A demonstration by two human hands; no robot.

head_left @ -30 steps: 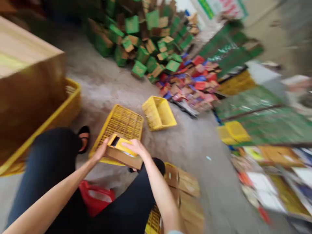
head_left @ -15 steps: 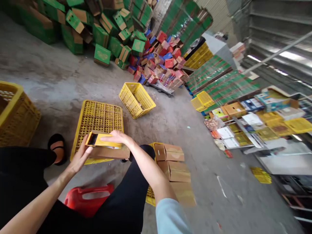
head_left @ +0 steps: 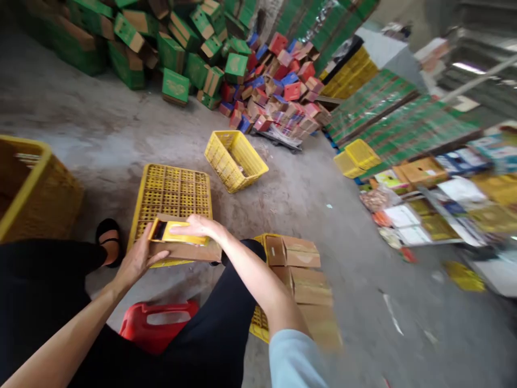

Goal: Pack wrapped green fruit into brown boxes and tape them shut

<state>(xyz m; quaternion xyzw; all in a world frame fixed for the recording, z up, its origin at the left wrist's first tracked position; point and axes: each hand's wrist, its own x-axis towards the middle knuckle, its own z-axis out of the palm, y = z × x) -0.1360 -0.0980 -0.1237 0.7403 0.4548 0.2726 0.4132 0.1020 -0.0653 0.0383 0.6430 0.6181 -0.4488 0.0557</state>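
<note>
In front of me a brown cardboard box (head_left: 183, 251) sits over an upturned-looking yellow plastic crate (head_left: 175, 186). My left hand (head_left: 137, 258) grips the box's left end, thumb along its near side, fingertips partly hidden. On top of the box lies a yellow oblong tool (head_left: 188, 237) with a dark end; its exact kind I cannot make out. My right hand (head_left: 200, 227) is closed over the tool's right part, pressing it against the box.
To my right, several cardboard boxes (head_left: 309, 283) rest on a yellow crate (head_left: 258, 323). A red plastic stool (head_left: 139, 331) is beneath me. Yellow crates stand ahead (head_left: 238, 161) and at left (head_left: 48, 194). Green boxes (head_left: 175, 86) and red-blue boxes (head_left: 278, 97) lie piled beyond.
The whole scene has shifted a little to the right as my head turned. Both hands stay at the box, and the left thumb now stretches further along its side.
</note>
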